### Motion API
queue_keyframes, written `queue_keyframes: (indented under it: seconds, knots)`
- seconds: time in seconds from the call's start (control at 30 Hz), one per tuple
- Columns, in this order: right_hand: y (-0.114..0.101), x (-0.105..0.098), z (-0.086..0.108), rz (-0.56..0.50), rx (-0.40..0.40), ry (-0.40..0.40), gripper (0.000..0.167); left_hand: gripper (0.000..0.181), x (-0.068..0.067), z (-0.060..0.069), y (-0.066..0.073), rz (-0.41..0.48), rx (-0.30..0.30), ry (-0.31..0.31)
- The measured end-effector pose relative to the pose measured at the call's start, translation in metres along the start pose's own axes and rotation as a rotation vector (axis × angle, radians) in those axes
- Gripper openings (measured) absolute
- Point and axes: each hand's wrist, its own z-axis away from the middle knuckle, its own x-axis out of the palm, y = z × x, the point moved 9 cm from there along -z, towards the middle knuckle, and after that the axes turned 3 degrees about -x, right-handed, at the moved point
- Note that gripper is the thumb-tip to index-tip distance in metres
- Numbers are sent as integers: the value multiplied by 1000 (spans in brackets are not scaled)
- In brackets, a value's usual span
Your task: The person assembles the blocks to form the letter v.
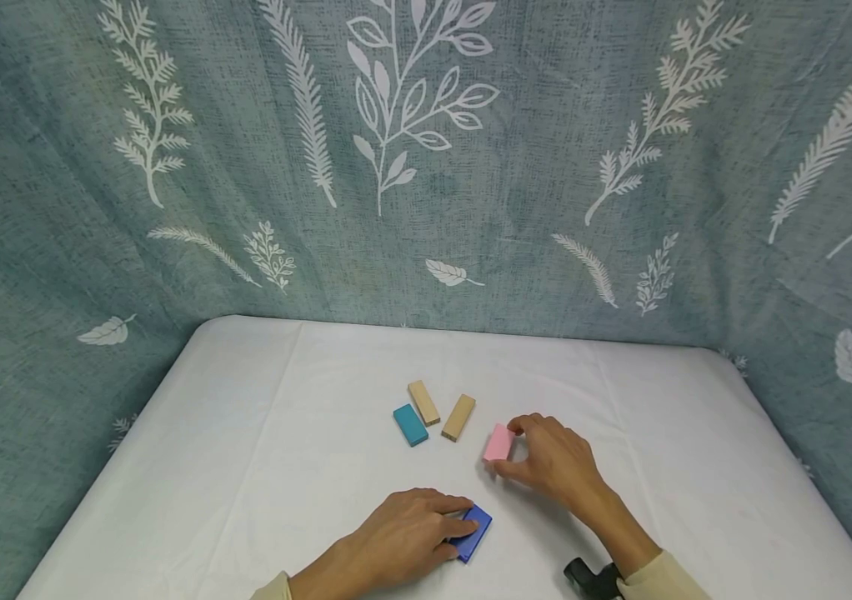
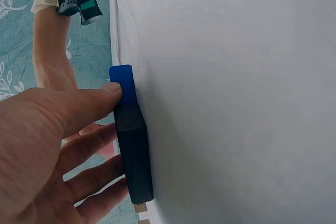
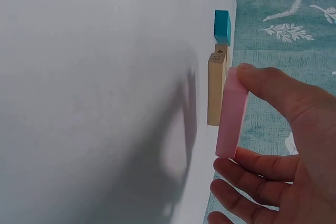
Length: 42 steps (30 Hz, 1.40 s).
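Observation:
At the near middle of the table, my left hand (image 1: 409,535) holds a blue wooden block (image 1: 477,535). Its thumb presses one end in the left wrist view, while the fingers lie along the block's shaded length. To the right and farther off, my right hand (image 1: 555,460) pinches a pink block (image 1: 498,443) by its two ends, thumb at one and fingertips at the other. A gap separates the pink block (image 3: 232,114) from its shadow in the right wrist view, so it looks raised off the cloth.
Beyond the hands lie a teal block (image 1: 410,425) and two plain wooden blocks, one beside it (image 1: 423,403) and one to its right (image 1: 458,418). White cloth (image 1: 306,467) covers the table. A leaf-patterned curtain (image 1: 516,250) surrounds its back and sides. A black wrist camera (image 1: 593,579) sits at the right sleeve.

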Motion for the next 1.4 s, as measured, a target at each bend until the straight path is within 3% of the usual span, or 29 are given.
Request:
queue_keyframes:
  seconds: [0.27,0.57,1.4]
  knots:
    - [0,4,9,-19,19,-13,66,37,1,0,-1,0,-7,-9]
    - [-4,8,17,-41,12,-19,68,35,-4,0,0,-19,11,21]
    - [-13,17,34,26,-4,-41,71,36,0,0,0,-12,7,2]
